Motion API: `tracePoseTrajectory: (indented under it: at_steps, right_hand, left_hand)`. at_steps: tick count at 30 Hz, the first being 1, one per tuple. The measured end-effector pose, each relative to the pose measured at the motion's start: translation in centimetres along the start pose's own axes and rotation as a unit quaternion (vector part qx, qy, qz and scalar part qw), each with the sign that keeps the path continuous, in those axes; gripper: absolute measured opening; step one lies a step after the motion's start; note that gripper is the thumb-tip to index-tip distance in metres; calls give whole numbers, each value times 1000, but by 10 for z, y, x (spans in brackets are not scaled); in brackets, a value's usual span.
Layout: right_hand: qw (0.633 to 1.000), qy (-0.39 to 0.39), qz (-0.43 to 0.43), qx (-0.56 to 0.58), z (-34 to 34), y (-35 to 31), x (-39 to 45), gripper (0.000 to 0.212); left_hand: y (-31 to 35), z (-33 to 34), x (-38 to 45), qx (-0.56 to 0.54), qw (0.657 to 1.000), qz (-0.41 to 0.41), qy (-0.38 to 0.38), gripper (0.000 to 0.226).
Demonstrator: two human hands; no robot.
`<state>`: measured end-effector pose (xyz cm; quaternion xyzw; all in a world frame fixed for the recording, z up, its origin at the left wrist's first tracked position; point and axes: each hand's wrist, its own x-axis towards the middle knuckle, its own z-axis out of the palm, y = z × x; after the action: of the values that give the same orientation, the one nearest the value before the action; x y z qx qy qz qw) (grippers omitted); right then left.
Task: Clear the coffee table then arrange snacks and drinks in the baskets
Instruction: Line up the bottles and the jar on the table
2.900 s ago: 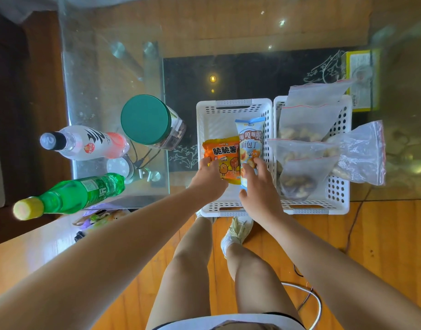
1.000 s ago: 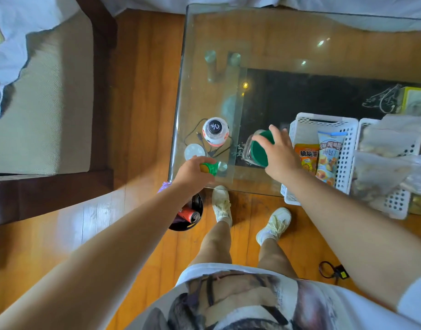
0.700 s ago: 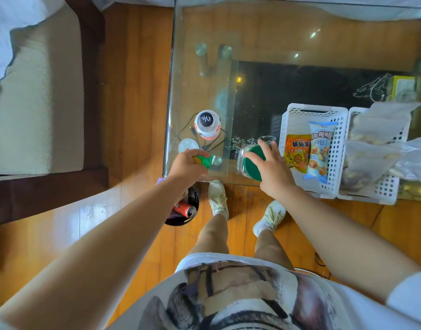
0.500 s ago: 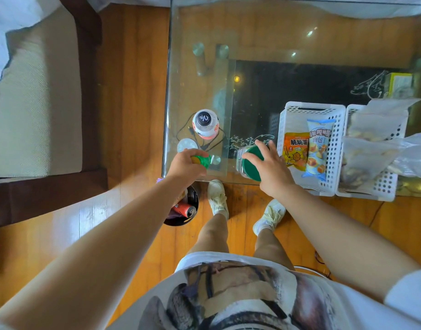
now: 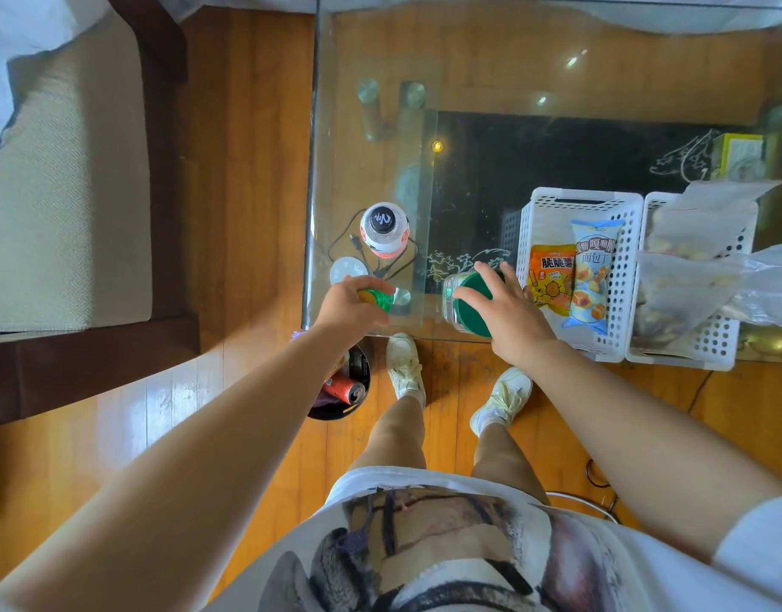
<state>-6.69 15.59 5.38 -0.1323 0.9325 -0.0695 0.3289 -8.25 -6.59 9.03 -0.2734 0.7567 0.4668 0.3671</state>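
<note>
My left hand grips the top of a green bottle with a yellow cap at the glass coffee table's near left corner. My right hand holds the green lid of a clear jar near the front edge. A white bottle with a black cap stands upright behind the left hand. To the right, one white basket holds an orange snack pack and a blue snack pack. A second white basket holds clear bags of nuts.
A dark bin with a red can sits on the wooden floor under my left arm. A sofa with a beige cushion stands at the left. My feet are at the table's front edge. A yellow box lies under the glass.
Both hands left the snack packs in the basket and moved left, onto the green bottle and the jar. In the last second the jar has shifted toward the front edge.
</note>
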Motion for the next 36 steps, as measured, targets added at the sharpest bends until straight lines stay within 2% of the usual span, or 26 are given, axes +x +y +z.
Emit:
tracePoseTrajectory:
  at_steps: [4, 7, 9, 13, 17, 20, 23, 28, 32, 36]
  right_hand:
    - [1000, -20, 0, -7, -3, 0, 1, 83]
    - [998, -56, 14, 5, -13, -4, 7, 78]
    - [998, -12, 19, 63, -28, -15, 18, 74]
    - [979, 95, -17, 177, -63, -56, 53, 69]
    - [984, 59, -73, 153, -80, -94, 78, 58]
    - [993, 54, -71, 78, -80, -99, 84, 39]
    - [992, 79, -87, 36, -80, -87, 84, 32]
    - [980, 123, -11, 155, -82, -43, 79, 19]
    - [967, 187, 9, 171, -76, 0, 59, 27]
    - [970, 192, 52, 142, -72, 38, 37, 34]
  left_hand:
    - [1, 0, -2, -16, 1000, -18, -13, 41]
    - [1, -9, -5, -148, 984, -64, -80, 46]
    - [0, -17, -6, -215, 967, -67, -119, 42]
    - [-8, -28, -8, -239, 956, -48, -160, 42]
    - [-14, -37, -9, -248, 948, -61, -188, 38]
    - [-16, -37, -9, -230, 955, -51, -180, 27]
    - [-16, -36, -8, -211, 966, -22, -149, 16]
    - [-5, -35, -4, -192, 973, -9, -127, 13]
    - [15, -22, 9, -179, 977, 6, -111, 16]
    - [46, -1, 20, -168, 980, 28, -105, 12]
